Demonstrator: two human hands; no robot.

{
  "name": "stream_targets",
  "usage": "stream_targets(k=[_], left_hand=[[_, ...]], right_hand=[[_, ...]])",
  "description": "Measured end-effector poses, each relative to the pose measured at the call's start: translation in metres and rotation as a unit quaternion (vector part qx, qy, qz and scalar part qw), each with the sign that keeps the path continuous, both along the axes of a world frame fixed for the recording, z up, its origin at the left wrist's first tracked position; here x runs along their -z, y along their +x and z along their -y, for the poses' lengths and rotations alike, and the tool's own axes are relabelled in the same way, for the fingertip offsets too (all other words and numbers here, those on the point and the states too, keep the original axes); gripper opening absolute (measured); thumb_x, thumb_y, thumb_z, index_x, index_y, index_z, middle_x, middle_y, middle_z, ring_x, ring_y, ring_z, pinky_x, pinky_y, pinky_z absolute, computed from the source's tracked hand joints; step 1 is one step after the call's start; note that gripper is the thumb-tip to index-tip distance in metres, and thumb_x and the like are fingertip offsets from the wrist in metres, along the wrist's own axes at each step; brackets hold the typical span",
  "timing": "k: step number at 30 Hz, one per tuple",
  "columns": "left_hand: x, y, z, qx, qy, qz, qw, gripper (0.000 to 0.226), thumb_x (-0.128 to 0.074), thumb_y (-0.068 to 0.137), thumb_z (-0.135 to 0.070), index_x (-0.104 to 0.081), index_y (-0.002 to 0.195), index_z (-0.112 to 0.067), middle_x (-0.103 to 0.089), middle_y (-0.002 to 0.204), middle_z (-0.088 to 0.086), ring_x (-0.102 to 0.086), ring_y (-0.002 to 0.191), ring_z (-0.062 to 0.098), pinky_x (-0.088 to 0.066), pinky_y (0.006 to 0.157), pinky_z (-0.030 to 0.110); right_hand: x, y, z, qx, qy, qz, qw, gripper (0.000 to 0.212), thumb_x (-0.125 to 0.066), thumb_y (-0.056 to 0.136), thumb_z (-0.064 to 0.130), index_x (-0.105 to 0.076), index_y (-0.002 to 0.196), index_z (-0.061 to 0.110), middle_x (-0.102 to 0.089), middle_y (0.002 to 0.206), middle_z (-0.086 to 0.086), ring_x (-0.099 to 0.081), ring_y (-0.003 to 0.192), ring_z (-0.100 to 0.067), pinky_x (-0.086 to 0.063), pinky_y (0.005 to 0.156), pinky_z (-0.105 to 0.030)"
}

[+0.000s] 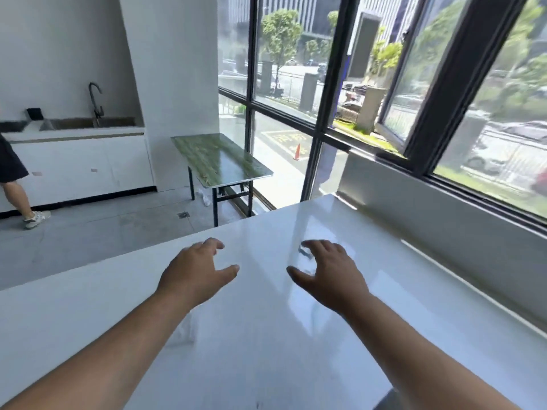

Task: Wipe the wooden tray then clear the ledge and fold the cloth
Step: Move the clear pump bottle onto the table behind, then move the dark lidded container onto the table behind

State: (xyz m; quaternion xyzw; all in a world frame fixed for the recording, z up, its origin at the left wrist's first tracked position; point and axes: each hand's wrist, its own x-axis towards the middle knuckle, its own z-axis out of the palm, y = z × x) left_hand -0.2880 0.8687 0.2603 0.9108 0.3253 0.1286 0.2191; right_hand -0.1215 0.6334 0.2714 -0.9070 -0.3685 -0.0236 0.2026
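Observation:
My left hand [196, 270] and my right hand [328, 273] hover side by side over a glossy white counter [266, 335], palms down, fingers spread and slightly curled. Neither hand holds anything. A wooden tray and a cloth do not show anywhere in the view. The grey window ledge [444, 202] runs along the right side of the counter, below the dark window frame, and nothing is visible on it.
A green folding table [219, 156] stands beyond the counter's far edge by the window. At the far left a white cabinet carries a sink with a black tap [95, 99], and a person's leg [17, 196] is beside it. Grey floor lies between.

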Motion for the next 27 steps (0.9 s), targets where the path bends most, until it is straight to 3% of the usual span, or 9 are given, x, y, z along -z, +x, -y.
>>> stream_targets(k=[3,6,10,16,20,27], left_hand=[[0.015,0.013,0.074,0.094,-0.022,-0.017,0.995,0.054,-0.066,0.083,-0.067,-0.057,0.127,-0.038,-0.066,0.12,-0.015,-0.063,0.096,0.013,-0.051,0.074,0.031],[0.025,0.022,0.154,0.171,-0.036,-0.039,0.984,0.051,-0.063,0.084,-0.066,-0.057,0.127,-0.04,-0.062,0.111,-0.02,-0.063,0.097,0.01,-0.053,0.077,0.032],[0.007,0.045,0.261,0.267,-0.007,-0.028,0.963,0.057,-0.061,0.082,-0.066,-0.057,0.133,-0.04,-0.065,0.126,-0.016,-0.061,0.112,0.013,-0.053,0.089,0.035],[-0.039,0.087,0.446,0.384,0.028,0.018,0.923,0.06,-0.063,0.084,-0.064,-0.055,0.136,-0.036,-0.063,0.138,-0.01,-0.058,0.124,0.017,-0.051,0.094,0.037],[-0.031,0.096,0.58,0.433,0.034,0.008,0.901,0.061,-0.064,0.086,-0.062,-0.052,0.14,-0.036,-0.059,0.142,-0.011,-0.056,0.127,0.016,-0.05,0.096,0.037],[-0.017,0.108,0.785,0.491,0.033,0.013,0.871,0.065,-0.064,0.086,-0.059,-0.048,0.145,-0.035,-0.05,0.15,-0.011,-0.046,0.135,0.016,-0.044,0.093,0.033]], right_hand=[[0.016,-0.031,0.096,0.065,-0.07,-0.011,0.995,0.074,-0.048,0.083,0.078,-0.054,0.142,0.033,-0.06,0.14,0.009,-0.048,0.134,-0.02,-0.043,0.102,-0.035],[0.018,-0.053,0.194,0.14,-0.091,-0.032,0.986,0.072,-0.048,0.085,0.078,-0.056,0.14,0.033,-0.061,0.137,0.01,-0.048,0.133,-0.018,-0.043,0.1,-0.034],[-0.007,-0.07,0.319,0.243,-0.047,-0.004,0.969,0.067,-0.052,0.087,0.071,-0.055,0.141,0.031,-0.06,0.137,0.008,-0.049,0.132,-0.019,-0.045,0.1,-0.034],[-0.023,-0.102,0.496,0.353,0.008,0.008,0.936,0.067,-0.054,0.089,0.068,-0.052,0.144,0.03,-0.057,0.14,0.007,-0.047,0.134,-0.02,-0.044,0.103,-0.036],[-0.008,-0.128,0.621,0.402,0.006,-0.018,0.915,0.071,-0.052,0.089,0.071,-0.049,0.146,0.029,-0.056,0.143,0.005,-0.051,0.131,-0.021,-0.045,0.104,-0.037],[-0.009,-0.15,0.83,0.504,0.043,-0.016,0.862,0.072,-0.056,0.087,0.066,-0.049,0.149,0.029,-0.053,0.152,0.003,-0.041,0.142,-0.023,-0.039,0.114,-0.042]])
